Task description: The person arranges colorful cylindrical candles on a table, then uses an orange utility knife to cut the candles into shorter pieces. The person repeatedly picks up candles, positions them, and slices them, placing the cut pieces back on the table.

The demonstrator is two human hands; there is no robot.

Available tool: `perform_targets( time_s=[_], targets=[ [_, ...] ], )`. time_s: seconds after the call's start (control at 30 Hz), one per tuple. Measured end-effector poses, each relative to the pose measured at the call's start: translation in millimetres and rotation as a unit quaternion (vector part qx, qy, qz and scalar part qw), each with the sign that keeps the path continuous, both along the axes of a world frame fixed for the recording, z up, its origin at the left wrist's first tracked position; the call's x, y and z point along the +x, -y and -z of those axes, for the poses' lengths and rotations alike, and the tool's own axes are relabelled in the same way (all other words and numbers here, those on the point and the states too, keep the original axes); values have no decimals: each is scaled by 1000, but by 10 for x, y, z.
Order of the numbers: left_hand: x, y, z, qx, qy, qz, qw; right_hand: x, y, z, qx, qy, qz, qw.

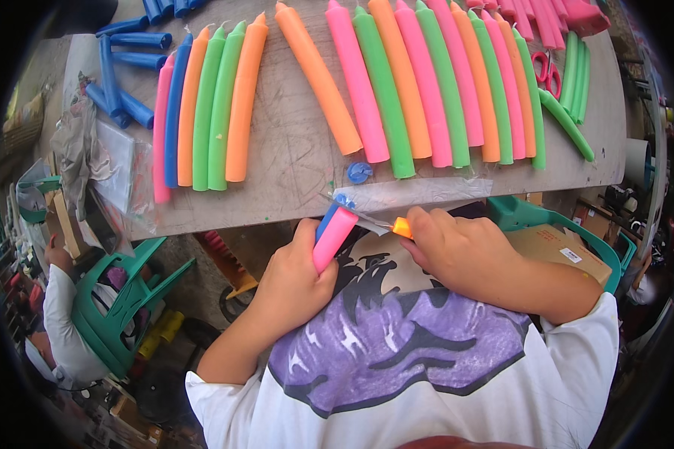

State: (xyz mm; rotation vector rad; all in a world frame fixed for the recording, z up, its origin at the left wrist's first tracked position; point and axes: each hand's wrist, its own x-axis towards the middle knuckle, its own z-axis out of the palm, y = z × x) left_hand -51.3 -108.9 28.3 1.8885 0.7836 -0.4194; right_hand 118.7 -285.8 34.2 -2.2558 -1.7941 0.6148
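My left hand (288, 277) is closed around a pink candle (335, 239) and a blue candle (325, 221) held side by side, their ends tilted up toward the table edge. In my right hand (464, 243) is a knife (401, 227) with a yellow-orange handle. Its blade lies at the blue candle's end, where blue wax shavings (344, 200) cling. Just beyond, a round blue wax piece (359, 173) rests on the table. An orange candle (318, 78) lies slanted between two groups of pink, green, orange and blue candles.
The table (292, 179) bears a clear plastic strip (427, 193) along its near edge, loose blue candles (108, 75) at left, red scissors (547, 71) and green candles (574, 78) at right. Green plastic chairs (116, 314) stand nearby; another person's sleeve (64, 329) shows at left.
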Motion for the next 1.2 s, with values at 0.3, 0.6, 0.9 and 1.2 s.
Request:
perform_targets(
  time_s=[0.3, 0.6, 0.9, 1.2],
  targets=[
    [58, -58, -22, -120, -10, -59, 991, 72, 17, 45, 11, 34, -23, 999],
    [-19, -198, 70, -230, -19, -102, 968, 92, 0, 22, 10, 61, -47, 997],
    [-21, -203, 90, -263, -21, -119, 957, 122, 7, 25, 16, 57, -44, 997],
    [1, -203, 71, -270, -28, -123, 954, 63, 9, 70, 6, 115, -51, 992]
  ],
)
